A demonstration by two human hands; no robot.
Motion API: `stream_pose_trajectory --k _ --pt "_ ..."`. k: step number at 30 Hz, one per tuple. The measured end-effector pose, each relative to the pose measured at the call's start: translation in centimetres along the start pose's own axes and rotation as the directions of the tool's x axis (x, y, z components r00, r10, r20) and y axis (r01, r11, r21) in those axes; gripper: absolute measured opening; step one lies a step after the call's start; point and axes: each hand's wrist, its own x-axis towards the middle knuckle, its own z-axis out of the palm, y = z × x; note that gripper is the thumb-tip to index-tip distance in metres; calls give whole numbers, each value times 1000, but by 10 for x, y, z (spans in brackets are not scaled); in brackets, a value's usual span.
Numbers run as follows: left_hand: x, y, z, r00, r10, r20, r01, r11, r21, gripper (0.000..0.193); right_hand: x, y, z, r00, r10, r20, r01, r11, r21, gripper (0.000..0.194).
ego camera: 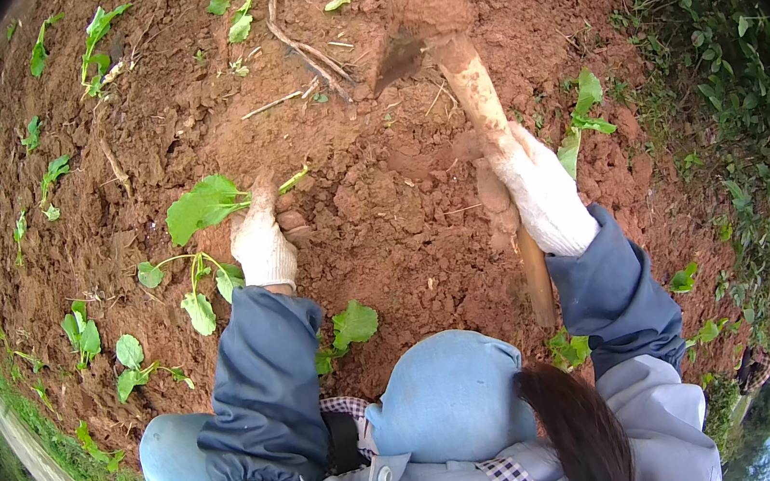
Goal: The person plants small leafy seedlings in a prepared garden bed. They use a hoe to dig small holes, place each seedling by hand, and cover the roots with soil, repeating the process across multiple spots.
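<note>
My left hand (263,234), in a soiled white knit glove, holds a leafy green seedling (204,207) by its stem; the leaf points left and the stem end sticks out to the right. Around the wooden handle of a hoe (470,76) closes my right hand (531,185), gloved the same way. The hoe's soil-caked head is raised at the upper middle, its blade turned left, and the handle's lower end comes down beside my right sleeve. Loose reddish-brown soil (392,239) lies between both hands.
Seedlings stand or droop in the soil on the left, such as one near my left wrist (199,313), and another right of the hoe (585,119). Dry forked sticks (309,50) lie ahead. Dense green plants (747,83) edge the right side; a pale path (42,461) curves at lower left.
</note>
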Motion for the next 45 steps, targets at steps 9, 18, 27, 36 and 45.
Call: stream_pose_trajectory --k 9,18,27,36,45 --pt "-11 2 -2 995 89 -53 -88 996 13 31 18 63 -30 829 559 10 -413 626 -661 59" --pt "-22 -22 10 999 37 13 -39 975 219 36 1 26 -48 985 16 171 12 987 -159 48" --pt "-30 -17 10 998 69 -2 -68 982 177 30 34 110 -28 960 276 -48 -231 686 -690 60" --pt "-22 -18 3 999 42 23 -46 981 189 39 -20 59 -88 969 15 248 23 988 -152 70" --pt "-35 -39 29 999 29 -21 -21 953 301 36 -28 95 -86 954 299 9 -268 868 -417 43"
